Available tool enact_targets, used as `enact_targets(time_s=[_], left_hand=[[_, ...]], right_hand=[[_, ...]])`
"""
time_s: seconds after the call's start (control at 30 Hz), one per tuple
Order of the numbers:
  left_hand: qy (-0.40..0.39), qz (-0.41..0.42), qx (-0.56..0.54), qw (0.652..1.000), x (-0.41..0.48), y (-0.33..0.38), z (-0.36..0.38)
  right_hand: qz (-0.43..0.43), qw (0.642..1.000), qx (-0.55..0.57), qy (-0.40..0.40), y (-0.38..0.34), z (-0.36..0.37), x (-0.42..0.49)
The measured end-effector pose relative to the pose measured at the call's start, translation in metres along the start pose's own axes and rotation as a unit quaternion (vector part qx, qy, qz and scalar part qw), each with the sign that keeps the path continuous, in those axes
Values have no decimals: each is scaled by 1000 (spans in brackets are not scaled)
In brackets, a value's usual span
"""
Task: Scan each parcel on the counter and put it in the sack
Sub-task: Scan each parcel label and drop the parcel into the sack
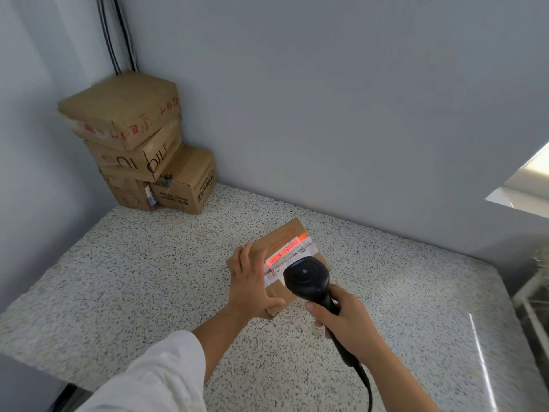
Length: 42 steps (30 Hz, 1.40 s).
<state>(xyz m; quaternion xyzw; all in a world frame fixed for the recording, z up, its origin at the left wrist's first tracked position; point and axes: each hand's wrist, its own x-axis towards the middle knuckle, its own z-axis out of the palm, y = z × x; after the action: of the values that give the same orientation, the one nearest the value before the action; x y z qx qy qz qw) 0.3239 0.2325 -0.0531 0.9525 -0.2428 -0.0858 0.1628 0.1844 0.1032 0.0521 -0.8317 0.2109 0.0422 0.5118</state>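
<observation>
From the head camera, the parcel, a small brown carton, lies flat on the speckled counter, just toward 6 o'clock from the middle of the view and near the grey wall. The left hand rests on the carton's 9 o'clock side with its fingers straight and spread, curled round nothing. The right hand, at 5 o'clock from the carton, has its fingers wrapped tight round the handle of a black scanner. The scanner's head hangs over the carton's near half, and a red beam falls across the barcode label (the bars glow orange-red). Its cable trails off toward 6 o'clock. At 10 o'clock, in the corner, stands a stack of cardboard boxes.
</observation>
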Motion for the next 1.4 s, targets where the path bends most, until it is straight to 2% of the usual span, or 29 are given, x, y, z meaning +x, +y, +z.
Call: enact_targets(time_s=[0.5, 0.63, 0.83, 0.97, 1.07, 1.4], left_hand=[[-7, -7, -3, 1000, 2, -1, 0], [-25, -10, -15, 1000, 7, -5, -3], [-116, -62, -69, 989, 18, -22, -5], [-186, -85, -2, 979, 23, -8, -8], [-229, -94, 1, 969, 26, 5, -9], [-272, -101, 33, 956, 40, 10, -17]], right_hand=[[-5, 1000, -14, -4, -3, -1, -3], [9, 1000, 13, -5, -6, -2, -4], [40, 997, 71, 9, -9, -7, -8], [54, 994, 88, 26, -8, -12, -12], [61, 992, 102, 36, -8, -15, -15], [70, 989, 112, 64, -2, -32, -28]])
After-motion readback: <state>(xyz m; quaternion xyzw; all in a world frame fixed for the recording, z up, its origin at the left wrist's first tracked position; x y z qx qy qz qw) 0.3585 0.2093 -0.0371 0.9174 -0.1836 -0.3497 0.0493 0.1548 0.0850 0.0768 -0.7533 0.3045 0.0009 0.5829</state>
